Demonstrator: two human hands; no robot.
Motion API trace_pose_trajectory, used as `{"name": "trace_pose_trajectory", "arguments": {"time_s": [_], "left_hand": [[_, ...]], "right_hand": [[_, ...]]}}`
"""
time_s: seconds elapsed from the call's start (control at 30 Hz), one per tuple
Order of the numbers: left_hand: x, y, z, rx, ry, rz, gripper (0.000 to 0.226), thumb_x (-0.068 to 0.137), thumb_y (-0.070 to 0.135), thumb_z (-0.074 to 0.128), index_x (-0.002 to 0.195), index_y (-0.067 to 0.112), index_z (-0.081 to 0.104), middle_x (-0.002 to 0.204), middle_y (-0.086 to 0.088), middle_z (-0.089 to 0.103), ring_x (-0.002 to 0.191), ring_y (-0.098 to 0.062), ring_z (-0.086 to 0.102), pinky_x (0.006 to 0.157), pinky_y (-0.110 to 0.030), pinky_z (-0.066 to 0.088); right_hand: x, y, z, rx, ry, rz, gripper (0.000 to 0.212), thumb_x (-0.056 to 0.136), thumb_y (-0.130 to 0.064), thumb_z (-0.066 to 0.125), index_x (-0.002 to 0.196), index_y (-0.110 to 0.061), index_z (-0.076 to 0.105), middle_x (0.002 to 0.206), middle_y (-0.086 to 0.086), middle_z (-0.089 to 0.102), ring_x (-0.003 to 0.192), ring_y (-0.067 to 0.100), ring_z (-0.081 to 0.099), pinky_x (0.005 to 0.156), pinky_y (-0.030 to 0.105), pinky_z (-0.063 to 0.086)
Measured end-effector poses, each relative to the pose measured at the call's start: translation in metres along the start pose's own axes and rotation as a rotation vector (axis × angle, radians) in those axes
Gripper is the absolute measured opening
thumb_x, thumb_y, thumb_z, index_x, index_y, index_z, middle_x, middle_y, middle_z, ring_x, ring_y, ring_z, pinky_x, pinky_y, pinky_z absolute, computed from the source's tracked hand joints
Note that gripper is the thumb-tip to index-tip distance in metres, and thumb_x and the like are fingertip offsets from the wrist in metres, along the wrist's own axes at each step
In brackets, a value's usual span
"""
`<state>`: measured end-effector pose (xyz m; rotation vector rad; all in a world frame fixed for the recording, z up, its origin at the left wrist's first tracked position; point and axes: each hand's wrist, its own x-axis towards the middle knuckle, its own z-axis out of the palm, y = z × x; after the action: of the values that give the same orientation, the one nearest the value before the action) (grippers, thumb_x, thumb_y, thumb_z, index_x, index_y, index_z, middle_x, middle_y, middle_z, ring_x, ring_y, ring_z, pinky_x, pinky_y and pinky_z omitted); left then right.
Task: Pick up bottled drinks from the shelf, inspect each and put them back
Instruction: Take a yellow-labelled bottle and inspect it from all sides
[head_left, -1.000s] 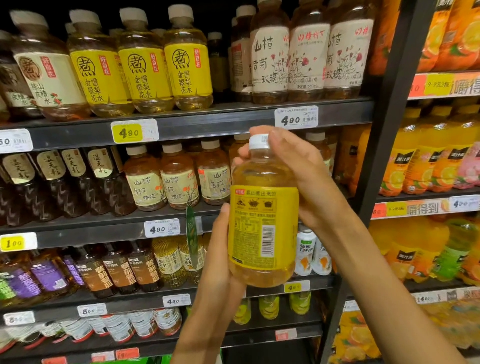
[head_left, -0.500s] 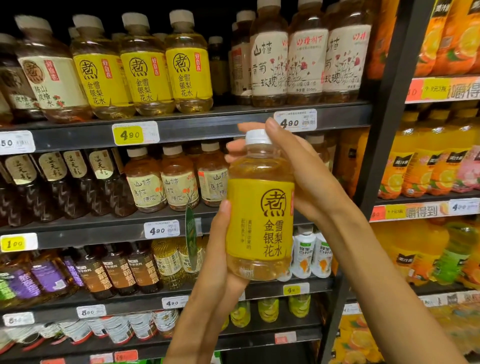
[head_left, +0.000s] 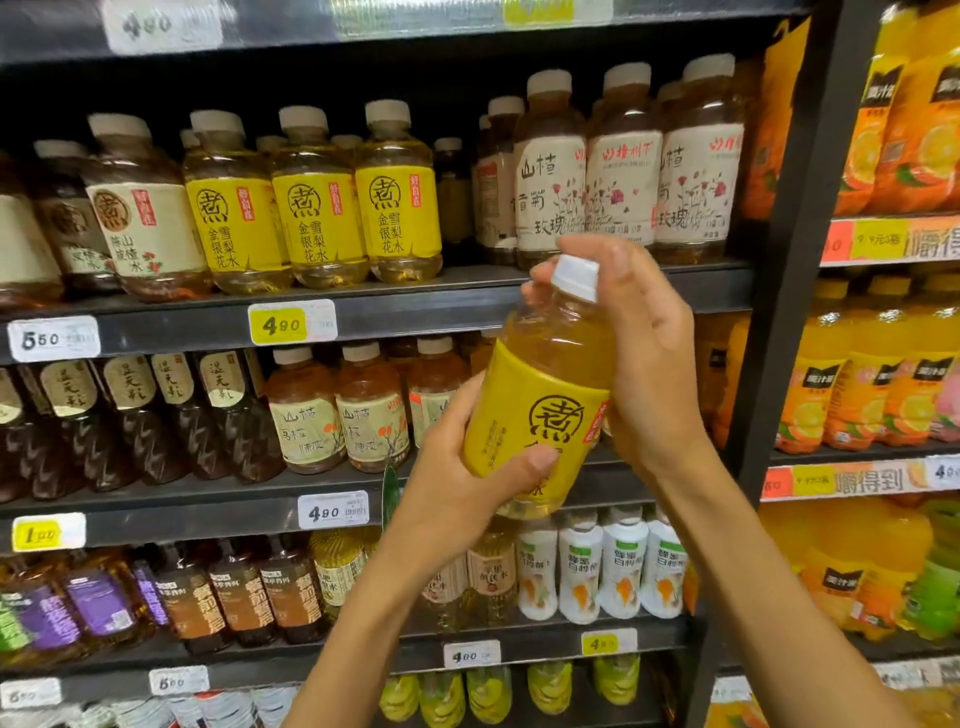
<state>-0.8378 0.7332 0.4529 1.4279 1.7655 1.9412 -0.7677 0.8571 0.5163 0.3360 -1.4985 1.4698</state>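
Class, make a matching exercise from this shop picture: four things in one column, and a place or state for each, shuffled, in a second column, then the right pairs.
Things:
1. Held bottle
2. Left hand
3. Right hand
4. Yellow price tag

Places or states:
A. at the bottle's cap and neck
B. on a shelf edge, below three yellow-labelled bottles
C. tilted, in front of the shelves
D. round the bottle's lower part

Pairs: 1-C, 2-D, 3-A, 4-B

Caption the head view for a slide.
Both hands, left hand and right hand, hold a tilted yellow-labelled bottle before stocked drink shelves.
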Motion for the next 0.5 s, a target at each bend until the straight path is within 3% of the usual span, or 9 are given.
{"name": "trace_pose_trajectory", "arguments": {"time_s": [0.2, 0.33, 0.5], "left_hand": [[0.043, 0.01, -0.007, 0.151, 0.165, 0.173, 0.073, 0.067, 0.047, 0.069, 0.133, 0.025, 0.046, 0.119, 0.006, 0.063, 0.105, -0.004, 0.062, 0.082, -0.017, 0.051], [0.07, 0.012, -0.015, 0.197, 0.151, 0.196, 0.076, 0.073, 0.041, 0.074, 0.138, 0.016, 0.043, 0.127, -0.001, 0.061, 0.113, -0.009, 0.06, 0.09, -0.023, 0.051], [0.104, 0.025, -0.027, 0.269, 0.174, 0.266, 0.071, 0.078, 0.036, 0.069, 0.141, 0.015, 0.042, 0.129, 0.006, 0.059, 0.113, 0.007, 0.055, 0.085, -0.004, 0.043]], "right_hand": [[0.033, -0.007, 0.005, -0.159, -0.037, -0.052, 0.031, 0.102, -0.031, 0.031, 0.119, -0.017, 0.053, 0.112, 0.009, 0.063, 0.101, 0.016, 0.064, 0.083, 0.028, 0.054], [0.057, -0.007, 0.011, -0.278, -0.098, -0.161, 0.03, 0.104, -0.019, 0.033, 0.124, -0.005, 0.052, 0.117, 0.014, 0.059, 0.108, 0.027, 0.059, 0.09, 0.044, 0.051], [0.095, -0.007, 0.019, -0.373, -0.116, -0.314, 0.032, 0.102, -0.02, 0.037, 0.124, -0.003, 0.053, 0.109, -0.003, 0.058, 0.098, 0.02, 0.061, 0.083, 0.048, 0.052]]}}
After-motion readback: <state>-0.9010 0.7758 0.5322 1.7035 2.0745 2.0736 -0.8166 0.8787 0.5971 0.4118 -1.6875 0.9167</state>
